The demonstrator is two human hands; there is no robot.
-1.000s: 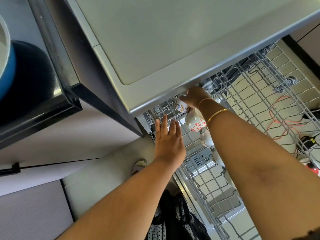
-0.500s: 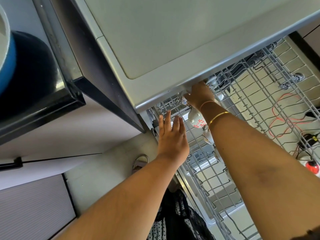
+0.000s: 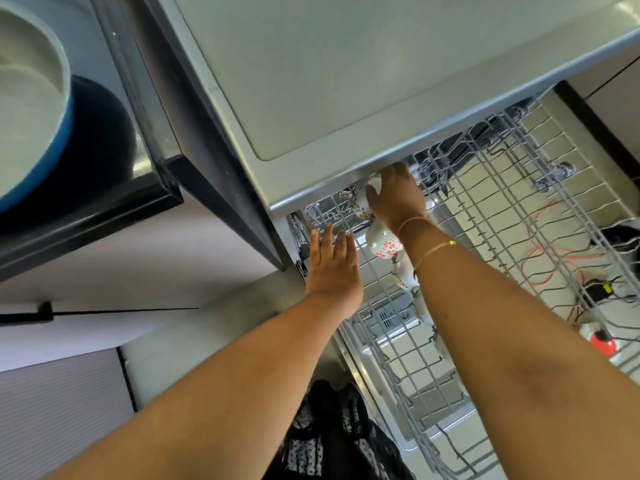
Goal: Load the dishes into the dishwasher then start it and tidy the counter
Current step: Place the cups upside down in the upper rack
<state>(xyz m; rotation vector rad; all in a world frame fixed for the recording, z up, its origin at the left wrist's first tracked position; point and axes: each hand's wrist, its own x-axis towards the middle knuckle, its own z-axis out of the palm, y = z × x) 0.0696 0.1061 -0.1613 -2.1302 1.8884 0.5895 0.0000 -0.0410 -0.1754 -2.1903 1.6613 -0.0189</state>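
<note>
Dishwasher rack (image 3: 502, 216) stands pulled out beneath the countertop edge (image 3: 346, 98); the right hand (image 3: 394, 199) curls around a small white patterned cup (image 3: 363, 204) at its far left corner. A red-flowered cup (image 3: 384, 245) lies just nearer in the rack, beside the right wrist. The left hand (image 3: 332, 268), fingers straight and together, is flat over the rack's left rim; contact cannot be told.

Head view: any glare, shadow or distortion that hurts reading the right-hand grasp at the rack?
Head view: the wide-angle lens bends the edge of the dishwasher top and swells the forearms. Head view: that top shades the cup gripped by the right hand, so its far side is dark. Head view: the floor through the rack is bright and low-contrast. Head view: the left hand shows little blur.
</note>
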